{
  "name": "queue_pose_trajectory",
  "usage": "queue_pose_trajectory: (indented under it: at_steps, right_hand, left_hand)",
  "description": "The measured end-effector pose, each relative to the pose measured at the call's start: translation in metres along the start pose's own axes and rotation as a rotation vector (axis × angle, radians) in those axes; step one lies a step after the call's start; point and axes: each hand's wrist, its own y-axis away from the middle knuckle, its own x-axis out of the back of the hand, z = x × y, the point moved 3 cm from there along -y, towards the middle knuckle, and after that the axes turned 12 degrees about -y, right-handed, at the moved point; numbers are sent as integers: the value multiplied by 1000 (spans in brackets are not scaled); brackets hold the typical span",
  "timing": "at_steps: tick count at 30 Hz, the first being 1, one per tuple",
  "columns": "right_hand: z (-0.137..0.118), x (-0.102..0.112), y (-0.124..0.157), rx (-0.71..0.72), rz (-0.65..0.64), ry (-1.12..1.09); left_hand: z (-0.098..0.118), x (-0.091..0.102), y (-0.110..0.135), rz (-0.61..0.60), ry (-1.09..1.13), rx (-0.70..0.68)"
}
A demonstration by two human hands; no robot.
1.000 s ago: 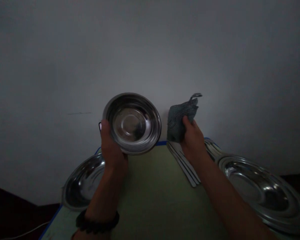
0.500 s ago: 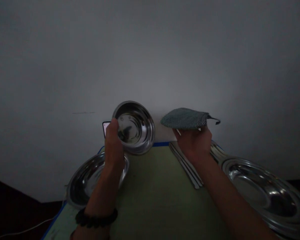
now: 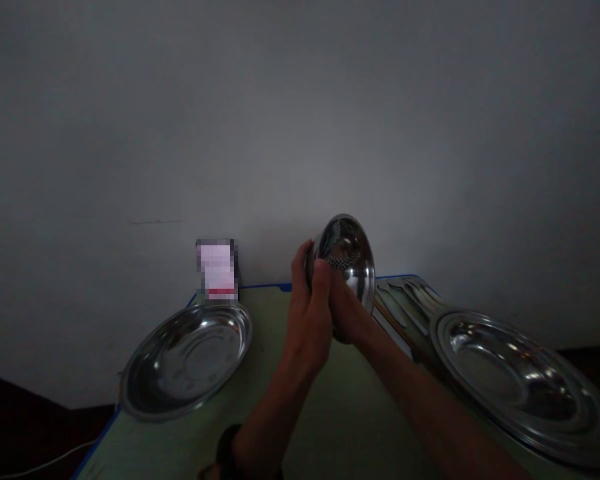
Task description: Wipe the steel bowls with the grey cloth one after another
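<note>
A small shiny metal bowl [image 3: 364, 270] is tilted on its side above the table, its opening turned toward the right. Around its left edge, my left hand [image 3: 310, 313] is closed, thumb on the near side. My right hand [image 3: 349, 310] reaches into the bowl. A grey-green cloth with checkered trim [image 3: 343, 260] shows in there, partly mixed with its reflection on the metal; my fingers on it are mostly hidden.
A wide metal basin [image 3: 135, 393] sits at the left, a phone [image 3: 217, 267] standing behind it. Stacked metal dishes [image 3: 443, 327] lie at the right. Several metal utensils [image 3: 405, 307] rest along the back right. A wall [image 3: 300, 133] rises behind the green table [image 3: 250, 427].
My left hand has brought the bowl rightward and turned it on edge. My right hand has moved left with the cloth, from apart to inside the bowl. The phone is now uncovered.
</note>
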Motion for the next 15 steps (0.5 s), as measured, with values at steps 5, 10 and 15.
queue_pose_trajectory:
  at_steps: [5,10,15]
  right_hand:
    - [-18,-8,2,10,-237,-50]
    - [-29,-11,7,-9,-437,-43]
    - [-32,-11,12,35,-516,144]
  left_hand:
    - [-13,18,-16,84,200,150]
    - [-3,35,-28,119,361,299]
    - [4,59,-41,219,310,179]
